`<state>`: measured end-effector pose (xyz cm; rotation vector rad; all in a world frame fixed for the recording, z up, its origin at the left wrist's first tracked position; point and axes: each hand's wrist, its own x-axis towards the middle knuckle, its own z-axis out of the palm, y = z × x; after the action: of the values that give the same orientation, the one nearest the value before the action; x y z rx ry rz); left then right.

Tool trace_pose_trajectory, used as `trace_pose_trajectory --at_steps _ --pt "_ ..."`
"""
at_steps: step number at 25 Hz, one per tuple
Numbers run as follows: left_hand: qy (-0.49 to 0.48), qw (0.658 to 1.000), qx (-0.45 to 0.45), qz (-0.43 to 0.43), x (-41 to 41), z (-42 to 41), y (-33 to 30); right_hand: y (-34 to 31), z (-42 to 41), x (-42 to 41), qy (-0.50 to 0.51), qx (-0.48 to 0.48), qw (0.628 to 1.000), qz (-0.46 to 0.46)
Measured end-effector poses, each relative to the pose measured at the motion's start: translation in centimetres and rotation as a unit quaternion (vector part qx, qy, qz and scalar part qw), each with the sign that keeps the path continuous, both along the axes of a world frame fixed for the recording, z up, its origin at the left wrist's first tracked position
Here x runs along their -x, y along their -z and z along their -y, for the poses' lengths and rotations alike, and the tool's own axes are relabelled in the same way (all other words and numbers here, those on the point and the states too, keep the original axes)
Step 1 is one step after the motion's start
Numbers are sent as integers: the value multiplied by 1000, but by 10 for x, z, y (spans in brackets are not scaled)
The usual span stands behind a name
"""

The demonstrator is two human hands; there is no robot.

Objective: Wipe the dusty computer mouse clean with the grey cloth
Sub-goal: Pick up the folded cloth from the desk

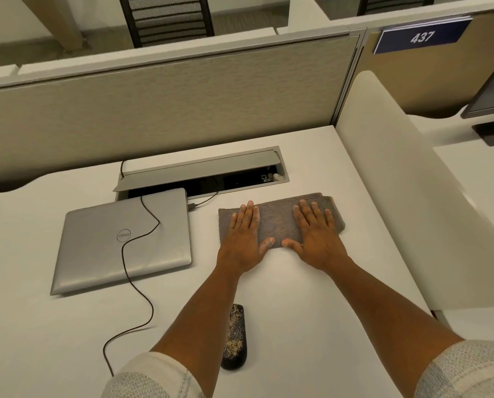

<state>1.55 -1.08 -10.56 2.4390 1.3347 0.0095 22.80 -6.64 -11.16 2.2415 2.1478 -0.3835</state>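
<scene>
The grey cloth [279,222] lies folded flat on the white desk [297,288], to the right of the laptop. My left hand [245,231] rests palm down on its left half, fingers spread. My right hand [314,231] lies flat on its right half in the same way. Neither hand grips anything. The black computer mouse [235,337], speckled with pale dust, sits near the desk's front edge between my forearms, partly hidden by my left arm.
A closed silver laptop [125,242] lies to the left, with a dark cable [136,282] looping across it and down the desk. Behind the cloth is an open cable hatch [200,170]. Partition walls stand at the back and right.
</scene>
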Motion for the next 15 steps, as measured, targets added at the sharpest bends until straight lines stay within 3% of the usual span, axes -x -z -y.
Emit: trace_pose_trajectory --at_steps 15 --pt "43 998 -25 -32 -5 3 3 1 6 -4 -25 -15 1000 -10"
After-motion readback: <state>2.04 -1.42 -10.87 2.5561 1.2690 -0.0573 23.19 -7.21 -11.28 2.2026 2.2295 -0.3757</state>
